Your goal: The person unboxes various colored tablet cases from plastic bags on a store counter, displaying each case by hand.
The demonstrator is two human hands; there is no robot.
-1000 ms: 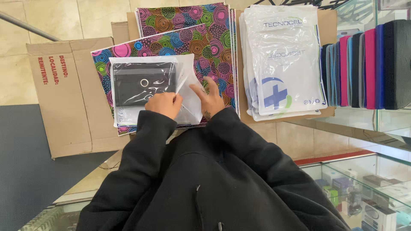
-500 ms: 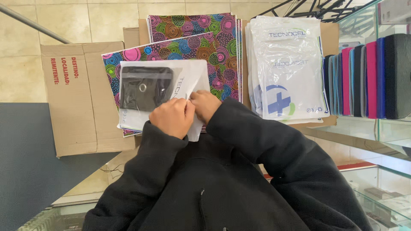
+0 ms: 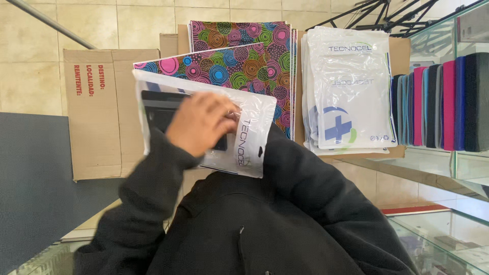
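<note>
Pressing down on a clear plastic sleeve (image 3: pixel 204 119) that holds a dark flat case, the person's left hand (image 3: pixel 199 122) lies across the middle of the package, fingers loosely curled and blurred, so whether they pinch the plastic or only rest on it cannot be told. The sleeve sits directly under that hand, its white header end pointing toward the person's chest and its far edge overlapping a stack of brightly patterned covers (image 3: pixel 244 61) printed with coloured circles. The right hand is hidden beneath the sleeve and a black sleeve cuff (image 3: pixel 285 153), so its grip cannot be judged.

Just right of the patterned covers lies a pile of white printed bags (image 3: pixel 349 86), resting on a brown cardboard sheet (image 3: pixel 397 51). Further right, a row of upright cases (image 3: pixel 443 102) in blue, pink, red and black stands on a glass shelf (image 3: pixel 423 168). A flattened cardboard box (image 3: pixel 97 112) leans against the tiled wall at the left.
</note>
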